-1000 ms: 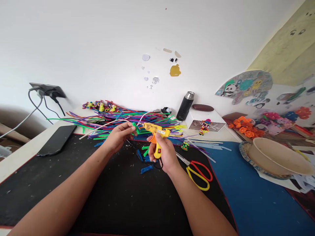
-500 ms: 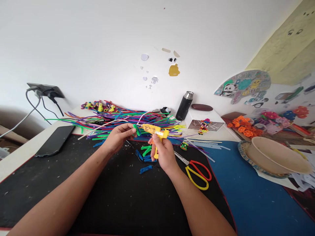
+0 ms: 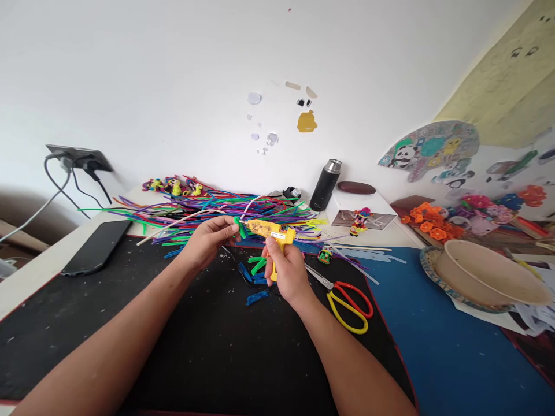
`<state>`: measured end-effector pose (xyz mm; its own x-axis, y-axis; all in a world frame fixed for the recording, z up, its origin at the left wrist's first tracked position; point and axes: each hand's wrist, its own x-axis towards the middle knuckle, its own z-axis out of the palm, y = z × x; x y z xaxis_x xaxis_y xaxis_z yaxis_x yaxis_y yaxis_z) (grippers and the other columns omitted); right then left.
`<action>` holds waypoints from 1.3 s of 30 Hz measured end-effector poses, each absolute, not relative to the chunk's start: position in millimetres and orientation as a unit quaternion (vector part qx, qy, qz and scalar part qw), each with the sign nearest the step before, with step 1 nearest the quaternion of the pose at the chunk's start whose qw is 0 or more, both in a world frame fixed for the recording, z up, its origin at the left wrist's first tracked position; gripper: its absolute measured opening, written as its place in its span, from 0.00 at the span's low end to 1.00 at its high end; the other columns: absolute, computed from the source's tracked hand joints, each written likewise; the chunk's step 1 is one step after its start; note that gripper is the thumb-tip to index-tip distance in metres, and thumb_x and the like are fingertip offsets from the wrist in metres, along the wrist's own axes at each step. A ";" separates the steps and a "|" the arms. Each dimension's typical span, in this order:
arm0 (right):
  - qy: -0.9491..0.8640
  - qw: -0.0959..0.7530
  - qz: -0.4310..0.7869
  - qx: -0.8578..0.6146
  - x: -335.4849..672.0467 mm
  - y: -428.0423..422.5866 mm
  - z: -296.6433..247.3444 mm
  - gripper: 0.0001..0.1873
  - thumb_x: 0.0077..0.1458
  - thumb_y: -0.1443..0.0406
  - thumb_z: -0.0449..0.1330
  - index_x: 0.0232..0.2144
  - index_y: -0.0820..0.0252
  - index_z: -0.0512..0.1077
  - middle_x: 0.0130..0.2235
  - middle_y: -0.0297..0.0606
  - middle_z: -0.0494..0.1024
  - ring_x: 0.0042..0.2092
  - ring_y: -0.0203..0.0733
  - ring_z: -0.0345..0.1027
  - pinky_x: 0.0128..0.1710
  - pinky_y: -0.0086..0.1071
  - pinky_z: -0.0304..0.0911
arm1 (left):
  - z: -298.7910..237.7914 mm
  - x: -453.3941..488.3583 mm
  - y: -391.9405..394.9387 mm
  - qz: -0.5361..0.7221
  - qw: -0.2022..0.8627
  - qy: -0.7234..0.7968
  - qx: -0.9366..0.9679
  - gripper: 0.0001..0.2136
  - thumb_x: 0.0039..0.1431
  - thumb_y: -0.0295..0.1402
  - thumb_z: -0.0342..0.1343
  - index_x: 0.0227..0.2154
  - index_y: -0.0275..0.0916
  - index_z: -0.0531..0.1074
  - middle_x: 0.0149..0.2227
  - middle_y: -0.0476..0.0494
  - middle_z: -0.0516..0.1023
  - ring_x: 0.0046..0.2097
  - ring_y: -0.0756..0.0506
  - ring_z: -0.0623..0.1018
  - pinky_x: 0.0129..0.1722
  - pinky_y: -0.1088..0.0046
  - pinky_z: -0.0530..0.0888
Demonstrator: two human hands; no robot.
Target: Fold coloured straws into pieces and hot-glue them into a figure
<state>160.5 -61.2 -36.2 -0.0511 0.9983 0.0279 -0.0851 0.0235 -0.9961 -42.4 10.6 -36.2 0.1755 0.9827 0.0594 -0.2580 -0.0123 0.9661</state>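
My right hand [image 3: 287, 271] is wrapped round the handle of a yellow glue gun [image 3: 271, 230], its nozzle pointing left. My left hand [image 3: 208, 238] pinches a small green pipe-cleaner piece [image 3: 239, 226] right at the nozzle tip. Both hands hover over a black mat [image 3: 182, 341]. Short blue and green cut pieces [image 3: 255, 282] lie on the mat just below the hands. A big heap of coloured pipe cleaners [image 3: 208, 211] spreads behind them.
Red-and-yellow scissors [image 3: 347, 300] lie right of my right hand. A black phone [image 3: 96, 246] rests at the left, a black flask [image 3: 325, 185] stands at the back, a beige bowl [image 3: 485, 277] sits on the blue mat at right. Cables hang from a wall socket [image 3: 78, 157].
My right hand closed tighter round the glue gun handle and shifted slightly left, bringing the nozzle against the green piece. The left hand barely moved.
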 end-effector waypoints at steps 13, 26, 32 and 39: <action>-0.488 0.510 0.529 -0.470 157.9 -63.0 -34.0 0.34 0.58 0.34 0.58 0.26 0.57 0.69 0.14 0.29 0.68 0.14 0.34 0.60 0.17 0.28 0.56 | -36.9 -41.0 9.6 0.521 0.589 0.372 0.494 0.15 0.45 0.41 0.78 0.29 0.38 0.81 0.24 0.45 0.80 0.27 0.46 0.76 0.29 0.71 0.71; -0.485 0.509 0.523 -0.481 157.1 -65.2 -30.0 0.34 0.58 0.33 0.58 0.24 0.57 0.68 0.14 0.30 0.68 0.14 0.34 0.59 0.16 0.28 0.56 | -37.5 -40.9 8.8 0.514 0.588 0.376 0.498 0.15 0.46 0.42 0.77 0.29 0.39 0.81 0.25 0.45 0.80 0.28 0.46 0.75 0.30 0.71 0.71; -0.485 0.509 0.520 -0.485 157.0 -65.0 -30.8 0.35 0.57 0.33 0.59 0.24 0.56 0.68 0.14 0.30 0.67 0.14 0.34 0.59 0.16 0.28 0.55 | -37.4 -40.7 8.7 0.514 0.589 0.376 0.497 0.15 0.45 0.42 0.78 0.29 0.39 0.81 0.24 0.45 0.80 0.27 0.46 0.75 0.30 0.71 0.71; -0.481 0.512 0.519 -0.488 156.9 -65.3 -29.5 0.35 0.57 0.33 0.59 0.23 0.56 0.68 0.14 0.30 0.67 0.14 0.34 0.60 0.16 0.27 0.56 | -38.3 -41.3 8.9 0.511 0.591 0.375 0.499 0.16 0.46 0.43 0.78 0.29 0.39 0.81 0.25 0.45 0.80 0.27 0.47 0.75 0.30 0.72 0.71</action>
